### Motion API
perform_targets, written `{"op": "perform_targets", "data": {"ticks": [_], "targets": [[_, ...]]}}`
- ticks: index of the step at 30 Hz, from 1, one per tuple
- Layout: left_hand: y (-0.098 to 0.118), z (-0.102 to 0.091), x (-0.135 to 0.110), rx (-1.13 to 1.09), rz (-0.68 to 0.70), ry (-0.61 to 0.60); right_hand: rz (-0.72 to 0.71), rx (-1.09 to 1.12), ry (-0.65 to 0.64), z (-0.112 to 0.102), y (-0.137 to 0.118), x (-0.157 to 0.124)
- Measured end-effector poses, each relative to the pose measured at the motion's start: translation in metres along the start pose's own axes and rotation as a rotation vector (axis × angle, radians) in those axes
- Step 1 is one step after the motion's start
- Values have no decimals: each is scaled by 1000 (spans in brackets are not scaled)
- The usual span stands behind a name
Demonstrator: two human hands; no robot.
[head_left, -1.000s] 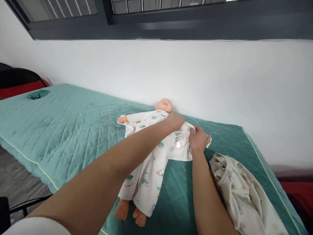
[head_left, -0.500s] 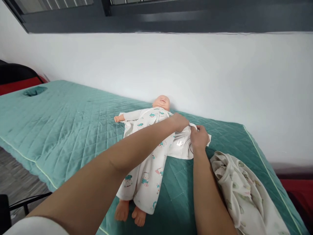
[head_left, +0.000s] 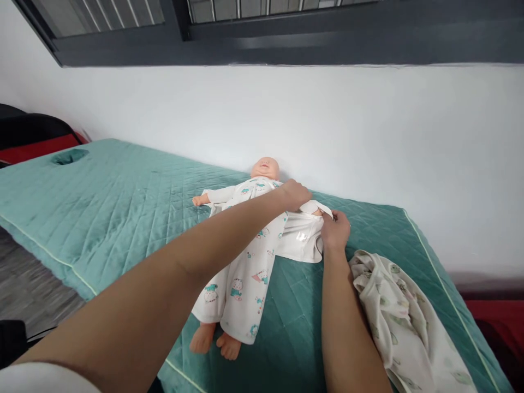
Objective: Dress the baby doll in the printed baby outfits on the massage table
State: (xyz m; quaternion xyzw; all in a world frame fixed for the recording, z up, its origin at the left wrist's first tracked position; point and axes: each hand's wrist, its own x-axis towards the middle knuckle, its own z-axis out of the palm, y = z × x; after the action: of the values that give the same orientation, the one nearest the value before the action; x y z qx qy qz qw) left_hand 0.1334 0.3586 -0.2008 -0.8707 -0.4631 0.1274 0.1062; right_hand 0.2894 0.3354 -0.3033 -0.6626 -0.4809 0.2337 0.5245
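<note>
Head camera: a baby doll (head_left: 265, 168) in a printed romper (head_left: 241, 284) lies at centre on a teal quilted massage table (head_left: 102, 207). A white wall (head_left: 368, 136) is at 12 o'clock. The left hand (head_left: 292, 194) curls shut over the doll's upper arm, and the right hand (head_left: 335, 232) pinches the sleeve (head_left: 303, 240). A crumpled garment (head_left: 405, 322) lies at 4 o'clock.

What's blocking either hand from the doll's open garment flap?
Nothing visible. The left hand rests at the doll's shoulder, the right hand pinches the flap's edge; the crumpled cloth lies aside.
</note>
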Motion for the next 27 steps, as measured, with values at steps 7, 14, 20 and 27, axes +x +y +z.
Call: {"op": "perform_targets", "data": {"ticks": [7,14,20,27], "targets": [[-11,-10,-12,44,-40,37,-4,138,55,-3,5,3],[-17,-20,-27,64,-49,61,60,408,92,0,13,13],[-15,-17,-28,39,-36,68,175,645,48,-5,0,4],[-4,-6,-25,-42,6,63,369,802,-105,-15,-18,-4]]}}
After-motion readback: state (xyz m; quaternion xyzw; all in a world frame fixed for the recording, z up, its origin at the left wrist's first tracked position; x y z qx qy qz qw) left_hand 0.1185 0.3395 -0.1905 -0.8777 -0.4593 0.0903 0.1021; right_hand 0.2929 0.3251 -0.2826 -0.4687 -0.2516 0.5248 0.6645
